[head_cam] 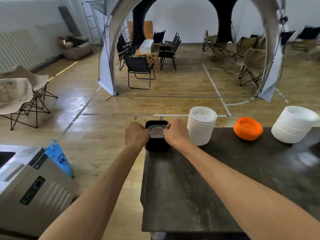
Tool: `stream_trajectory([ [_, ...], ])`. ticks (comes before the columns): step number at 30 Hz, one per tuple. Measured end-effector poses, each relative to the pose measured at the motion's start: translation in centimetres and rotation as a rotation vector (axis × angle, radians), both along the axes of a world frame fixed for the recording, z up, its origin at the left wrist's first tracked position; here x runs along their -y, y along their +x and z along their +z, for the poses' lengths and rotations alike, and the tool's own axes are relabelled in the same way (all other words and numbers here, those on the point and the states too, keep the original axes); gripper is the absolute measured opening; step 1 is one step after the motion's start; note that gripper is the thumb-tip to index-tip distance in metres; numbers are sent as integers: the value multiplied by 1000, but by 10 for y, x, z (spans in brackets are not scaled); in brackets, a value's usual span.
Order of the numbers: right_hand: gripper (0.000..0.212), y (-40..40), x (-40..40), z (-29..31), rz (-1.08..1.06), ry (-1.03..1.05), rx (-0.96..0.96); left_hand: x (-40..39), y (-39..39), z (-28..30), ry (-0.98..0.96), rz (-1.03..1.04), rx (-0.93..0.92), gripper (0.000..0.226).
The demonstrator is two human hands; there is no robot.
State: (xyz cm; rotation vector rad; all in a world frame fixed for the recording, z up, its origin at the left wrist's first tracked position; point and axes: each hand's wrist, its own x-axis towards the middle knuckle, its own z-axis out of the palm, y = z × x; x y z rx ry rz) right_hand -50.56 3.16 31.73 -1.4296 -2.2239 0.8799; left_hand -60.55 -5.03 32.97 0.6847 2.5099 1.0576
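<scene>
1. A round metal disc (156,133) with a fretwork pattern sat at the mouth of a black square container (157,146). The pattern resembled characters, but none could be read. Whether the disc rested on the container or was held just above it could not be told.
2. The left hand (136,134) pinched the disc's left edge and the right hand (176,133) its right edge. Each grip was narrow and closed on the disc, with fingertips covering its rim.
3. The container stood at the far left corner of a dark surface (207,179). Its inside was hidden by the disc and hands.
4. Just right of the right hand stood a stack of white lids (201,130), then an orange lid (248,129), then a second white stack (294,125) cut off by the frame's right edge.
5. On the floor to the left, a blue bag (59,157) bore a dark print too small to read, beside a grey machine (34,187) whose dark label was illegible.
</scene>
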Motion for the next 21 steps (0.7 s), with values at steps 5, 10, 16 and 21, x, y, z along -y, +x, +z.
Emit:
stream_trajectory([
  [5, 23, 3, 3, 0, 11, -17, 4, 2, 0, -3, 8, -10, -16, 17],
  [10, 21, 21, 12, 2, 1, 20, -38, 8, 12, -8, 55, -54, -180, 22],
  [16, 27, 77, 26, 22, 62, 12, -100, 30, 47, 1, 84, -112, -333, 18],
  [21, 20, 156, 37, 31, 107, 116, -14, 47, 112, 11, 63, -264, -461, 13],
])
